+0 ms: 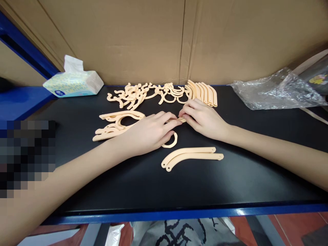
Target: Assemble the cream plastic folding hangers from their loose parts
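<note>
My left hand rests on the black table, fingers curled around a cream plastic hanger piece whose hook curves out below my fingers. My right hand pinches the same piece from the right, fingertips meeting those of the left. Two curved cream arms lie just in front of both hands. Partly joined hanger pieces lie to the left of my left hand.
Several loose cream hooks and a row of stacked arms lie at the back of the table. A tissue pack stands at the back left, crumpled clear plastic at the back right. Cardboard walls the rear.
</note>
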`<state>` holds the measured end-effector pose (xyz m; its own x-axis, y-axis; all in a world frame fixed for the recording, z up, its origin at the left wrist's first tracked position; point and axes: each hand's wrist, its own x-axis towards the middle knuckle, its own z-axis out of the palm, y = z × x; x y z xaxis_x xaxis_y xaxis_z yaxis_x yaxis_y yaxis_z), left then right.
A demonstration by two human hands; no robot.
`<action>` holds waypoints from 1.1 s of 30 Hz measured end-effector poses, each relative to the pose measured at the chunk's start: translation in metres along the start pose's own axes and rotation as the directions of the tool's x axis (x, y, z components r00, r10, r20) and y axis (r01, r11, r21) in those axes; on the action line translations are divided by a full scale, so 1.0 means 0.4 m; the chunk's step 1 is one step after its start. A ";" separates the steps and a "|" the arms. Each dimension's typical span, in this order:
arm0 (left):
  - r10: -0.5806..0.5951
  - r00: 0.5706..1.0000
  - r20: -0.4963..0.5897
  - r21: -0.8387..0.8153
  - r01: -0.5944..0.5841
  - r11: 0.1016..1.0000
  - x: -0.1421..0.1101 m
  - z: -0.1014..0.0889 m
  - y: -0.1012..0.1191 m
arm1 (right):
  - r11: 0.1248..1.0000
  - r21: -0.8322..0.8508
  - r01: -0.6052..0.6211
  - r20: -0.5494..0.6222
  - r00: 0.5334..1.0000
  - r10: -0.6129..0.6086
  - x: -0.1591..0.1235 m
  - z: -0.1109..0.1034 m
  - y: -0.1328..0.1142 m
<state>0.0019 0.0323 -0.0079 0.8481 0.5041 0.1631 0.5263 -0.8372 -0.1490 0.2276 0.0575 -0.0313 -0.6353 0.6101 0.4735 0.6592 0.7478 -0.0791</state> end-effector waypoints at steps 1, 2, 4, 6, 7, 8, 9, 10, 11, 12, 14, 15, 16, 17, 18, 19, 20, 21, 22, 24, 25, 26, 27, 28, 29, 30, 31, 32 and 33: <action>0.002 1.000 -0.001 0.001 -0.002 1.000 0.001 -0.001 0.000 | 1.000 0.001 0.002 -0.002 1.000 -0.002 0.000 0.000 0.000; 0.004 1.000 -0.001 0.005 -0.004 1.000 0.002 -0.001 0.000 | 1.000 0.003 0.004 -0.004 1.000 -0.004 0.000 0.000 0.001; 0.009 1.000 0.000 0.021 -0.009 1.000 0.003 -0.001 0.000 | 1.000 0.004 0.005 -0.010 1.000 -0.005 0.000 0.000 0.001; 0.012 1.000 0.001 0.036 -0.012 0.999 0.003 -0.001 -0.001 | 1.000 0.001 0.005 -0.012 1.000 -0.005 -0.001 -0.001 0.000; 0.011 1.000 0.003 0.040 -0.011 0.999 0.003 -0.001 -0.001 | 1.000 -0.001 0.006 -0.011 1.000 -0.006 -0.001 -0.001 0.000; 0.010 1.000 0.006 0.041 -0.011 0.999 0.003 0.000 -0.001 | 1.000 -0.004 0.008 -0.010 1.000 -0.008 -0.001 -0.001 0.000; 0.008 1.000 0.009 0.040 -0.009 0.999 0.002 0.000 -0.001 | 1.000 -0.006 0.010 -0.010 1.000 -0.010 -0.001 -0.001 0.000; 0.005 1.000 0.012 0.036 -0.005 0.999 0.002 0.001 -0.001 | 1.000 -0.007 0.013 -0.010 1.000 -0.013 -0.001 0.000 0.001; 0.001 1.000 0.013 0.033 -0.002 0.999 0.002 0.001 -0.001 | 1.000 -0.009 0.014 -0.012 1.000 -0.014 -0.001 0.000 0.001; -0.001 1.000 0.013 0.032 0.001 0.999 0.002 0.002 -0.001 | 1.000 -0.010 0.015 -0.014 1.000 -0.015 -0.001 0.000 0.001; 0.000 1.000 0.009 0.036 0.000 0.999 0.003 0.003 0.000 | 1.000 -0.011 0.014 -0.018 1.000 -0.014 -0.001 0.001 0.002; 0.003 1.000 0.005 0.041 -0.003 0.999 0.003 0.003 0.000 | 1.000 -0.012 0.013 -0.019 1.000 -0.013 -0.001 0.001 0.002; 0.008 1.000 0.002 0.045 -0.008 0.999 0.002 0.003 0.000 | 1.000 -0.013 0.013 -0.019 1.000 -0.013 -0.001 0.001 0.001; 0.012 1.000 -0.002 0.048 -0.012 0.999 0.002 0.004 0.000 | 1.000 -0.015 0.013 -0.017 1.000 -0.013 -0.001 0.000 0.001; 0.015 1.000 -0.005 0.051 -0.014 0.999 0.002 0.004 0.000 | 1.000 -0.017 0.014 -0.015 1.000 -0.014 -0.001 0.000 0.001; 0.016 1.000 -0.009 0.053 -0.016 0.998 0.001 0.004 0.000 | 1.000 -0.020 0.014 -0.013 1.000 -0.014 -0.001 -0.001 0.000; 0.016 1.000 -0.011 0.055 -0.015 0.998 0.001 0.005 0.000 | 1.000 -0.022 0.014 -0.011 1.000 -0.015 -0.001 -0.001 0.000; 0.015 1.000 -0.013 0.056 -0.014 0.998 0.000 0.005 0.000 | 1.000 -0.025 0.016 -0.009 1.000 -0.016 -0.001 -0.001 0.000; 0.017 1.000 -0.013 0.056 -0.016 0.998 0.000 0.006 -0.001 | 0.999 -0.027 0.017 -0.008 1.000 -0.017 -0.001 -0.002 0.000; 0.022 1.000 -0.017 0.056 -0.021 0.998 0.000 0.007 -0.001 | 0.999 -0.029 0.021 -0.006 1.000 -0.021 -0.001 -0.001 0.000; 0.026 0.999 -0.020 0.057 -0.025 0.998 0.000 0.008 -0.001 | 0.999 -0.029 0.022 -0.005 1.000 -0.022 -0.001 -0.001 0.001; 0.029 0.999 -0.021 0.057 -0.027 0.998 0.001 0.008 0.000 | 0.999 -0.028 0.022 -0.005 1.000 -0.023 -0.001 -0.001 0.001; 0.029 0.999 -0.022 0.060 -0.028 0.998 0.002 0.008 0.000 | 0.999 -0.025 0.022 -0.005 1.000 -0.022 -0.001 0.000 0.002; 0.028 0.999 -0.023 0.063 -0.027 0.998 0.003 0.008 0.000 | 1.000 -0.020 0.021 -0.005 1.000 -0.022 -0.001 0.000 0.002; 0.027 0.999 -0.023 0.066 -0.026 0.998 0.003 0.008 0.000 | 1.000 -0.014 0.021 -0.006 1.000 -0.021 -0.001 0.001 0.003; 0.027 0.999 -0.023 0.068 -0.026 0.997 0.004 0.008 0.000 | 1.000 -0.008 0.020 -0.008 1.000 -0.020 -0.001 0.001 0.003; 0.027 0.999 -0.025 0.070 -0.026 0.997 0.004 0.008 0.001 | 1.000 -0.003 0.019 -0.009 1.000 -0.019 -0.002 0.001 0.004; 0.028 0.999 -0.025 0.071 -0.026 0.997 0.004 0.008 0.001 | 1.000 -0.002 0.019 -0.009 1.000 -0.019 -0.002 0.001 0.004; 0.030 0.999 -0.025 0.071 -0.028 0.997 0.004 0.008 0.001 | 1.000 -0.004 0.020 -0.009 1.000 -0.020 -0.002 0.001 0.004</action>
<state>0.0037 0.0335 -0.0110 0.8617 0.4732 0.1832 0.5052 -0.8338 -0.2227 0.2289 0.0582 -0.0323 -0.6450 0.5924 0.4827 0.6477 0.7591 -0.0660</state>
